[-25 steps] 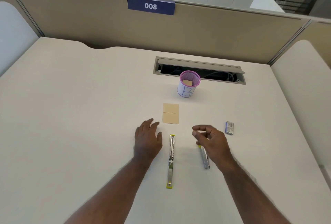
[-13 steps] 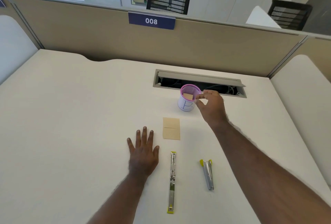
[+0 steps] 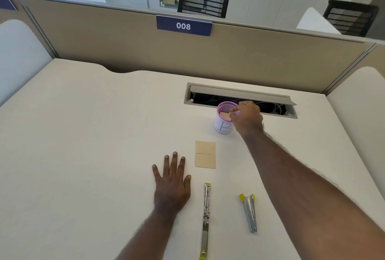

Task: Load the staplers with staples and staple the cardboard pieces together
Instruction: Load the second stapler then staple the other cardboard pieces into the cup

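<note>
Off-white laminate surface [image 3: 83,134] fills most of the frame, running under a beige partition with a blue "008" tag [image 3: 183,25] at upper centre. Right hand [image 3: 246,117] is stretched out to the pink mesh cup with the white "B" label [image 3: 224,121], centre right, fingertips bunched at the rim over a tan cardboard piece [image 3: 225,115] inside. Can't tell if it's actually pinching the cardboard yet. Left hand [image 3: 171,180] lies flat on the surface at lower centre, fingers spread, holding nothing.

Two tan cardboard rectangles [image 3: 205,154] sit overlapped just right of that hand's fingertips. Below them, the long silver stapler with yellow ends, swung fully open [image 3: 205,220]; to its right, the shorter closed silver stapler with yellow tips [image 3: 249,212].

To do this bit well, I'd say grab the cardboard by its top edge and lift straight up so the light cup doesn't tip.

Versus half a second back: the right hand has crept further over the rim; the left hand and both staplers haven't budged.
</note>
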`<state>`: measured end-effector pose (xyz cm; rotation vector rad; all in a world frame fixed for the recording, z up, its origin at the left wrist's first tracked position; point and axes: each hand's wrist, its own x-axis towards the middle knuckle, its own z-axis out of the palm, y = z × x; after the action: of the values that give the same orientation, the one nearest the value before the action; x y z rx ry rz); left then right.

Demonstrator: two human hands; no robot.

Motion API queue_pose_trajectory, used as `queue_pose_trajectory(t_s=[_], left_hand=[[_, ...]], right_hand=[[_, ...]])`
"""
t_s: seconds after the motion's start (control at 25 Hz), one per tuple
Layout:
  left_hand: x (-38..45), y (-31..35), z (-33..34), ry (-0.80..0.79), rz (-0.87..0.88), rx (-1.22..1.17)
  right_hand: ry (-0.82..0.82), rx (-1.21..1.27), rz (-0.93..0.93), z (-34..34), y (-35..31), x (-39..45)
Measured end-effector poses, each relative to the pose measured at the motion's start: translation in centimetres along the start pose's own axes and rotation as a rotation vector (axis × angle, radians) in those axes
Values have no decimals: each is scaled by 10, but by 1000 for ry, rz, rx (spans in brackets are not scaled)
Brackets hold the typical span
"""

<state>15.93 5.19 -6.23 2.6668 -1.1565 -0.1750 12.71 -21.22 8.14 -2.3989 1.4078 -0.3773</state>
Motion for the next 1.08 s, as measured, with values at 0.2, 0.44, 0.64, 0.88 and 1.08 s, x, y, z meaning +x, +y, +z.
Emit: queue_pose_trajectory(t_s=[0.2, 0.44, 0.64, 0.88, 1.08], left_hand=[[1, -1, 1, -11, -3, -9], [1, -1, -1, -10, -15, -15], [2, 1, -4, -7, -13, -19], [3, -3, -5, -64, -34, -63], [3, 7, -18, -36, -94, -87]], right_hand=[[-20, 4, 3, 2, -2, 4], [17, 203, -12, -2, 18, 5], [105, 294, -8, -14, 51, -1], [-19, 79, 191, -26, 169, -51], [-265, 129, 174, -17, 221, -98]])
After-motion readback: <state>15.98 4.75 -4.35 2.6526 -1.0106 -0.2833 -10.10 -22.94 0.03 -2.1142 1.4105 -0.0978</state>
